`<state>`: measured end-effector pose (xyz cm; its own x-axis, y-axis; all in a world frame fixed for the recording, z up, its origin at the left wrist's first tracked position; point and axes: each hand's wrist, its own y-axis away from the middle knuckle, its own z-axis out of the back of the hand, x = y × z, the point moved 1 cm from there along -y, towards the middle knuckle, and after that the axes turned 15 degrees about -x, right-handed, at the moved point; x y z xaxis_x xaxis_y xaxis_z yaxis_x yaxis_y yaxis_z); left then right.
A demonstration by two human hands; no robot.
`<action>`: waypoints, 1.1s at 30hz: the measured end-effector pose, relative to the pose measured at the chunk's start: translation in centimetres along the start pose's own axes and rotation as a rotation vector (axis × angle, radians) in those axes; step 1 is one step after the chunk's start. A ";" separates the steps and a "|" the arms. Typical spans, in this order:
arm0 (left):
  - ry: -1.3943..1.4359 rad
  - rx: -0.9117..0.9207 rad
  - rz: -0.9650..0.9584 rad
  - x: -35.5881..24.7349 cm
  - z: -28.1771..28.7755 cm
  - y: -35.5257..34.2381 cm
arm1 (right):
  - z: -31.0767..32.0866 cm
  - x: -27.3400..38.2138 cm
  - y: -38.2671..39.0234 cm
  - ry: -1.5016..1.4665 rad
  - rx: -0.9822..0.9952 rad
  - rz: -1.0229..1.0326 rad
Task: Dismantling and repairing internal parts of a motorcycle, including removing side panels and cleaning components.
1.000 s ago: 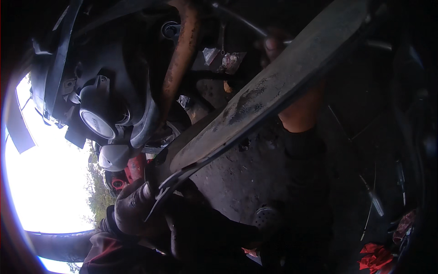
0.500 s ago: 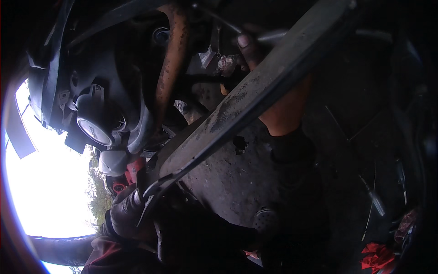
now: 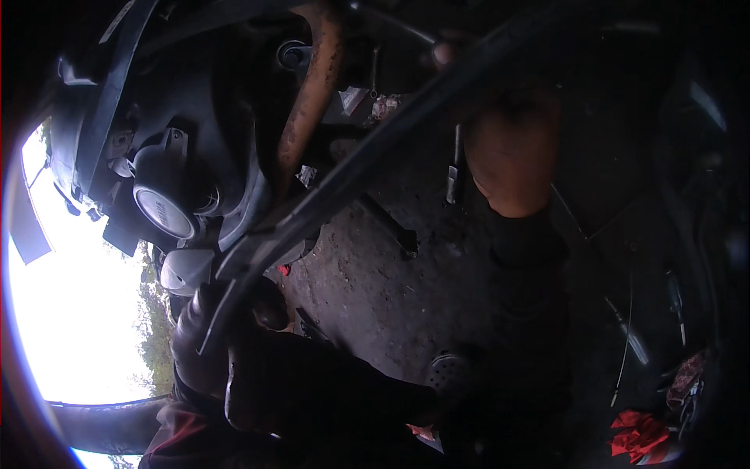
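Note:
A long, thin dark panel (image 3: 375, 148) slants from lower left to upper right across the view, its narrow edge facing me. In deep shadow, my left hand (image 3: 194, 332) is closed around the panel's lower left end. Beyond the panel is my right hand (image 3: 512, 156), partly hidden by it, with the thumb tip showing above. That thumb presses on a thin metal rod (image 3: 394, 23), and the hand is closed on it. Below the panel, beside the same hand, hangs a metal shaft (image 3: 454, 172) with a thicker end; whether it joins the rod is hidden.
At left stands a motorcycle or scooter with a rusty curved tube (image 3: 308, 102) and a round dark cover (image 3: 166, 207). A screwdriver (image 3: 634, 340), thin wire and red cloth (image 3: 639, 436) lie on the right-hand floor. A spanner (image 3: 375, 70) lies at the back.
The panel has tilted from showing its broad dusty face to showing its edge. Its lower end and my left hand moved up and left. My right hand shifted slightly right.

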<state>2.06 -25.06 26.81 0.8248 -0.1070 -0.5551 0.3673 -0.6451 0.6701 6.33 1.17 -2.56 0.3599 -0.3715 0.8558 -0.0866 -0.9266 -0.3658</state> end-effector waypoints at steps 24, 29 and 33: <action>-0.542 0.041 -0.149 3.4 -0.9 -9.4 | -0.1 5.4 -1.4 -0.628 -0.191 -1.227; -0.678 0.010 -0.708 7.0 4.9 -19.6 | -2.2 4.5 -1.2 -0.589 -0.186 -1.333; -0.105 -0.015 -0.305 10.0 0.0 -27.3 | 1.5 5.3 -2.1 -0.565 -0.230 -1.374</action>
<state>0.25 -8.50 2.92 0.6274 0.0117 -0.7786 0.5977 -0.6482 0.4718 9.86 1.27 2.18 0.5757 0.7915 0.2053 0.4865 -0.5333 0.6920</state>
